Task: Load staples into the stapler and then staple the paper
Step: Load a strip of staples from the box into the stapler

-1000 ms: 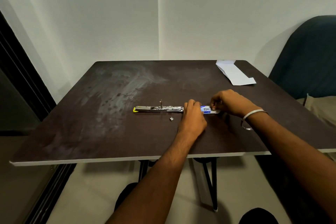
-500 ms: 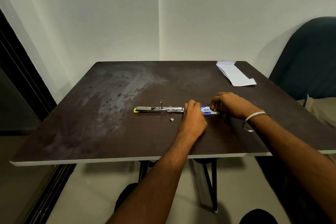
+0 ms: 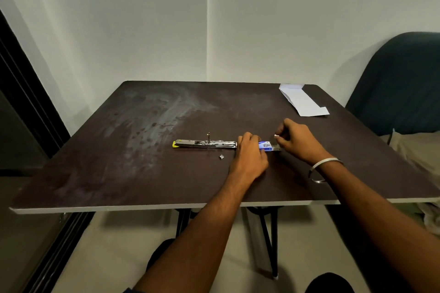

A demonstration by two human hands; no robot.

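An opened metal stapler (image 3: 204, 144) with a yellow tip lies flat across the middle of the dark table (image 3: 119, 173). Just right of it sits a small blue staple box (image 3: 265, 145). My left hand (image 3: 250, 154) presses down on the box's left end, beside the stapler's right end. My right hand (image 3: 296, 141) hovers at the box's right end, fingers pinched on a small pale strip, probably staples (image 3: 276, 135). A loose bit of staples (image 3: 221, 156) lies in front of the stapler. A folded white paper (image 3: 303, 102) rests at the far right corner.
The table stands in a room corner with white walls behind it. A dark blue chair (image 3: 400, 83) is at the right, with beige fabric (image 3: 414, 150) below it. A dark door frame (image 3: 21, 102) runs along the left. The table's white front edge is near my forearms.
My right hand has lifted slightly from the box's right end, now pinching a small pale strip. My left hand and the stapler have stayed put.
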